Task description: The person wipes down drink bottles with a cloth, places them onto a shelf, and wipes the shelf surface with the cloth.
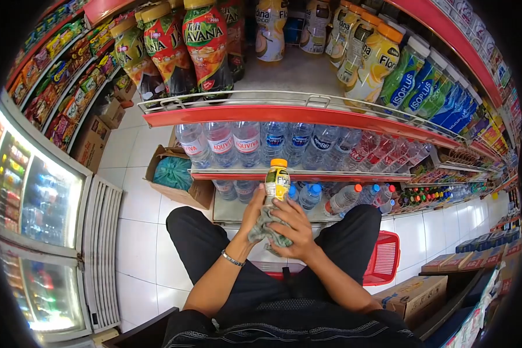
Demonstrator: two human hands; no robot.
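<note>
Between my hands, in front of the shelves, is a Floridina bottle [282,184] with a yellow cap, held roughly upright. My left hand [253,210] is wrapped along its left side. A crumpled grey-green cloth [267,223] lies against the bottle's lower part, and my right hand [293,226] grips it with the fingers pressed on the bottle's front. The bottle's base is hidden by the cloth and hands. More Floridina bottles [375,61] stand on the upper shelf, with a gap left of them.
Teh Javana bottles [205,49] and Isoplus bottles [409,72] share the upper shelf [284,78]. Water bottles [246,139] line the lower one. A carton with a green bag [173,173] sits on the floor at left, a red basket [384,258] at right. A glass-door fridge [37,191] stands far left.
</note>
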